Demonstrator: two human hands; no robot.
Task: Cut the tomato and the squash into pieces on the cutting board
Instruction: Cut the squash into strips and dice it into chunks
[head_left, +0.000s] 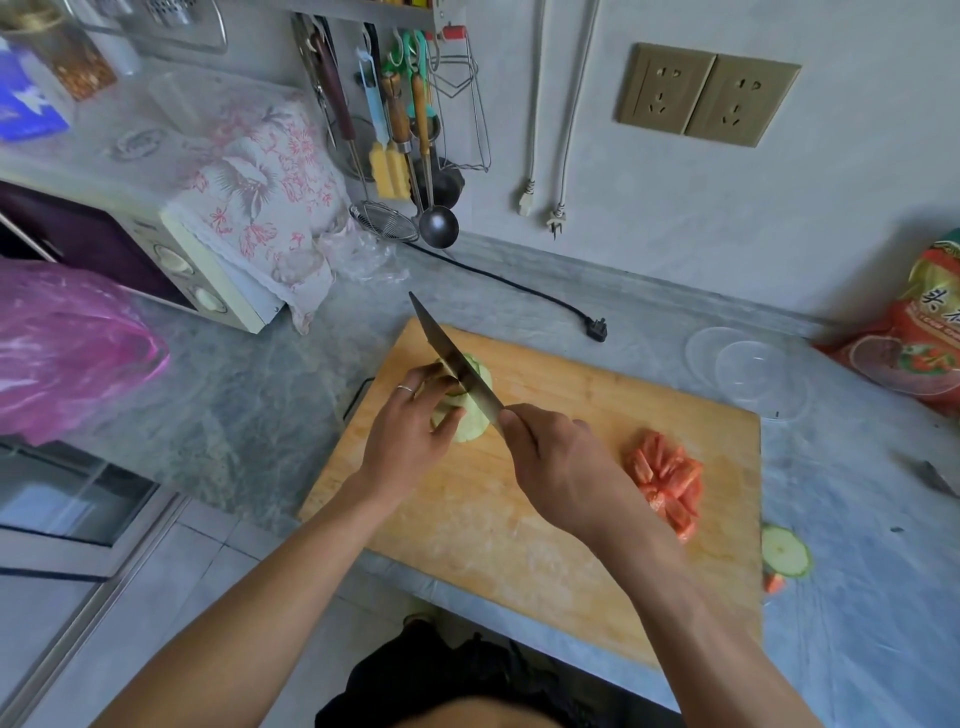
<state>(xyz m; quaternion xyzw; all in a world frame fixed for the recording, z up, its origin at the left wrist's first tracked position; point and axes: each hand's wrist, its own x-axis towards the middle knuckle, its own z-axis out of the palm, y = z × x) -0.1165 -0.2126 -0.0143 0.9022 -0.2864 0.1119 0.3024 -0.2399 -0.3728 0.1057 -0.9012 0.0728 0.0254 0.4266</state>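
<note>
A pale green squash (470, 423) lies at the far left part of the wooden cutting board (519, 519). My left hand (410, 431) grips the squash from the left, fingers curled over it. My right hand (556, 467) holds the handle of a knife (457, 361), whose blade rests across the top of the squash and points away to the far left. A heap of red tomato pieces (667, 480) lies on the right part of the board.
A squash slice (784, 551) and a tomato scrap (774, 583) lie on the counter right of the board. Clear plastic lids (748, 369) and a red bag (919, 332) sit at the far right. A microwave (171, 244) and pink bag (67, 348) stand left. A black plug (597, 328) lies behind the board.
</note>
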